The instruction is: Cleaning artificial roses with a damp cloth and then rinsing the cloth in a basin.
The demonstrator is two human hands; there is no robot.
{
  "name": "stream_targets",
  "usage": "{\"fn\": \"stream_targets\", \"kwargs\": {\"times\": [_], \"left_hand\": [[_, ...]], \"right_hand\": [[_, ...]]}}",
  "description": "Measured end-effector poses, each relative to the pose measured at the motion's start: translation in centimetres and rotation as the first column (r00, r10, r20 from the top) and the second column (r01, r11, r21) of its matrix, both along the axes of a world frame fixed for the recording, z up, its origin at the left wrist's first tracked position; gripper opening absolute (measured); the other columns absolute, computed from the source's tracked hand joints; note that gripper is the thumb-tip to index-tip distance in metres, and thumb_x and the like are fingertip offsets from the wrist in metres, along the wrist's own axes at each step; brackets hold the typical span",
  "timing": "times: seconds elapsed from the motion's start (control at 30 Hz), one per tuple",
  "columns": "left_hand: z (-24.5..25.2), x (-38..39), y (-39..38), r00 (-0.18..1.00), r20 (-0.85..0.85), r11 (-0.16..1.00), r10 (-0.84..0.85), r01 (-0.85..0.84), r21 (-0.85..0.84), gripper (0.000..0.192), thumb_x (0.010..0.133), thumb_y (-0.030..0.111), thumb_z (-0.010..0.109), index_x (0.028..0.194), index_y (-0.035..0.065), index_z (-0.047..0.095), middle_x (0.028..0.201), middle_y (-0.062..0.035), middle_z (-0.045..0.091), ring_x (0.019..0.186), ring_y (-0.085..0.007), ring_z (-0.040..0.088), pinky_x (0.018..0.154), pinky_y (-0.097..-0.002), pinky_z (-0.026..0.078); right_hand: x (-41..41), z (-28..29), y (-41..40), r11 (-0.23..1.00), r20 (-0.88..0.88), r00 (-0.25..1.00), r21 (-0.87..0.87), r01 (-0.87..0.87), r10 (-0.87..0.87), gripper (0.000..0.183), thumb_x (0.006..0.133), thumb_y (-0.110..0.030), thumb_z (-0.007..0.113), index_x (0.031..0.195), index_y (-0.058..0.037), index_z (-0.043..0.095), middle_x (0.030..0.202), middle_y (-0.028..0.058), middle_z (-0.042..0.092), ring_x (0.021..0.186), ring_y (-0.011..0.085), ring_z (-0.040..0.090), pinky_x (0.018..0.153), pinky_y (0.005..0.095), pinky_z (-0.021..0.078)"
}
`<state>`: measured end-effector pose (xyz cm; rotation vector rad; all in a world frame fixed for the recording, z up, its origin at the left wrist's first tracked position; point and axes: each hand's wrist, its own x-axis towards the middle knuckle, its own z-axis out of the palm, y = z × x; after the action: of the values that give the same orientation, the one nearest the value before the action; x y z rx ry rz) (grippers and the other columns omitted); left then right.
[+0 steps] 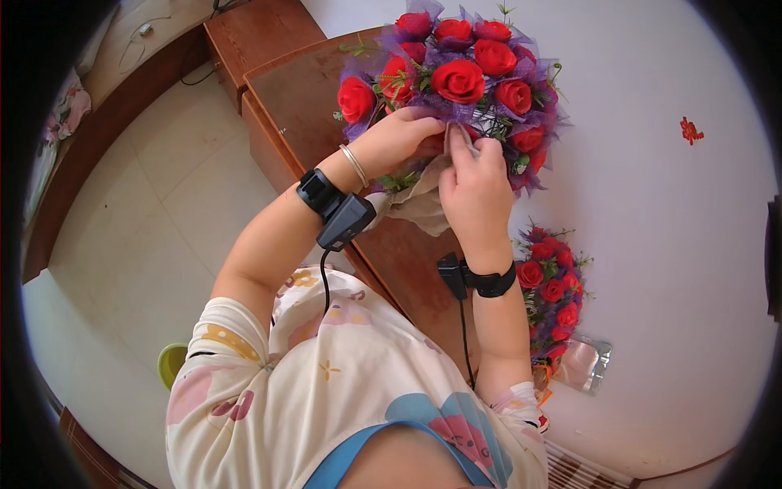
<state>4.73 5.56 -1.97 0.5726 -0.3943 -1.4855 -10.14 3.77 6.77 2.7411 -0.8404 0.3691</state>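
Note:
A large bunch of artificial red roses point(458, 80) with purple mesh and green sprigs stands on the brown wooden cabinet top point(305, 79). My left hand point(403, 137) reaches in at its lower edge, fingertips partly hidden among the petals and mesh. My right hand point(476, 183) pinches a beige cloth point(421, 202) just beneath the roses; the cloth hangs down between both hands over the cabinet. Whether my left fingers also grip the cloth or a flower is not clear. Both wrists wear black straps with small devices, and the left also has a bangle.
A second bunch of red artificial roses point(553, 293) stands by my right forearm, against the white wall. Near it is a shiny silver packet point(583, 363). Cables hang from both wrist devices. A green bin point(172, 365) is on the tiled floor at left; a curved wooden bed edge point(91, 116) lies beyond.

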Motion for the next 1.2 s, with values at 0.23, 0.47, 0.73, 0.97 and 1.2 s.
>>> {"fn": "stream_targets", "kwargs": {"times": [0.23, 0.47, 0.73, 0.97, 1.2], "left_hand": [[-1.0, 1.8, 0.4, 0.124, 0.903, 0.909, 0.412, 0.002, -0.416, 0.029, 0.095, 0.000, 0.054, 0.124, -0.0020, 0.061, 0.122, -0.0174, 0.062, 0.108, -0.0299, 0.064, 0.094, -0.0357, 0.053], [0.4, -0.1, 1.5, 0.831, 0.547, 0.995, 0.102, -0.074, -0.073, 0.030, 0.096, 0.005, 0.053, 0.124, -0.0005, 0.062, 0.124, -0.0175, 0.061, 0.110, -0.0284, 0.062, 0.095, -0.0343, 0.052], [-1.1, -0.4, 0.2, 0.849, 0.514, 0.991, 0.124, -0.081, -0.105, 0.028, 0.095, 0.007, 0.053, 0.120, -0.0001, 0.064, 0.119, -0.0183, 0.063, 0.108, -0.0273, 0.063, 0.094, -0.0340, 0.052], [-1.1, 0.0, 1.3, 0.631, 0.755, 0.983, 0.176, -0.077, -0.165, 0.029, 0.098, 0.016, 0.053, 0.120, -0.0002, 0.064, 0.116, -0.0156, 0.066, 0.102, -0.0248, 0.065, 0.086, -0.0338, 0.052], [-1.7, -0.2, 0.7, 0.770, 0.627, 0.991, 0.118, -0.054, -0.120, 0.030, 0.095, 0.014, 0.055, 0.122, 0.0019, 0.064, 0.106, -0.0082, 0.069, 0.096, -0.0154, 0.064, 0.084, -0.0309, 0.053]], "right_hand": [[-2.3, -0.6, 0.6, 0.992, 0.075, 0.993, 0.072, -0.100, 0.094, 0.043, 0.078, -0.008, 0.068, 0.121, -0.0126, 0.068, 0.101, 0.0130, 0.052, 0.090, 0.0331, 0.059, 0.072, 0.0427, 0.0538], [-0.3, -0.1, 0.2, 0.998, 0.035, 0.998, -0.007, -0.057, 0.057, 0.046, 0.078, -0.006, 0.065, 0.123, -0.0118, 0.067, 0.102, 0.0128, 0.054, 0.092, 0.0328, 0.059, 0.077, 0.0421, 0.0540], [-2.7, -0.3, 0.1, 0.999, 0.142, 0.990, -0.049, -0.006, 0.013, 0.045, 0.079, -0.008, 0.064, 0.124, -0.0102, 0.067, 0.099, 0.0139, 0.054, 0.090, 0.0331, 0.060, 0.076, 0.0415, 0.0534], [-0.7, -0.6, 0.9, 0.998, -0.059, 0.998, 0.049, -0.030, 0.033, 0.039, 0.078, -0.009, 0.068, 0.117, -0.0079, 0.068, 0.101, 0.0132, 0.052, 0.094, 0.0344, 0.058, 0.075, 0.0428, 0.0541], [-2.5, -1.1, 0.9, 0.984, 0.201, 0.964, -0.045, -0.170, 0.175, 0.040, 0.077, -0.006, 0.066, 0.116, -0.0102, 0.070, 0.106, 0.0139, 0.054, 0.090, 0.0338, 0.058, 0.076, 0.0441, 0.0526]]}}
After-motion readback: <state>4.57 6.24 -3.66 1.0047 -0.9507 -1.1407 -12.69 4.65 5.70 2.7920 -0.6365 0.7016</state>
